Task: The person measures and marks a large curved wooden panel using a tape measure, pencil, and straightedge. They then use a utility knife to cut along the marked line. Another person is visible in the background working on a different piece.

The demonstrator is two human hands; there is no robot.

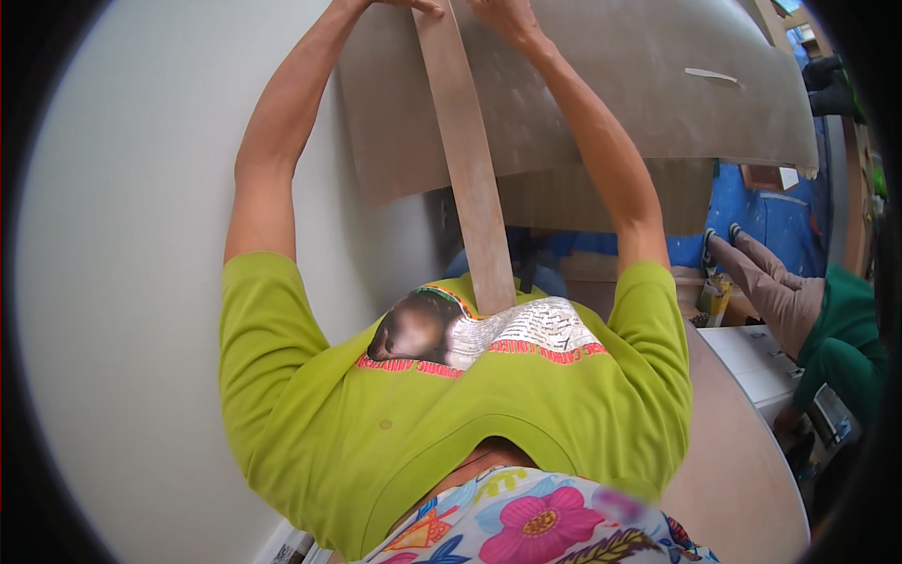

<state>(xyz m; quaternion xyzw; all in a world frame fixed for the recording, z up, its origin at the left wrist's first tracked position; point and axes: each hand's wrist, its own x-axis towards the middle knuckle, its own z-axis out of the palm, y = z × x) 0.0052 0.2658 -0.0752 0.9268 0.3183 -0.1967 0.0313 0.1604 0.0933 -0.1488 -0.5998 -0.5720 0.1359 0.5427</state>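
Observation:
A long, flat wooden strip [460,141] lies across a large grey-brown sheet [583,94] and runs back toward my chest. At the top edge of the picture my left hand [411,4] presses its thumb on the strip's far part; its other fingers are cut off. Just right of the strip, my right hand [505,13] is curled closed near the sheet's surface. What it holds, if anything, is out of the picture. Both arms reach far forward over the sheet.
A pale wall [169,235] rises close on my left. A thin light sliver [711,74] lies on the sheet. Below its near edge is a brown panel [620,193]. Blue floor covering [761,211] shows at right, with a person in green [846,329] by a white cabinet [747,362].

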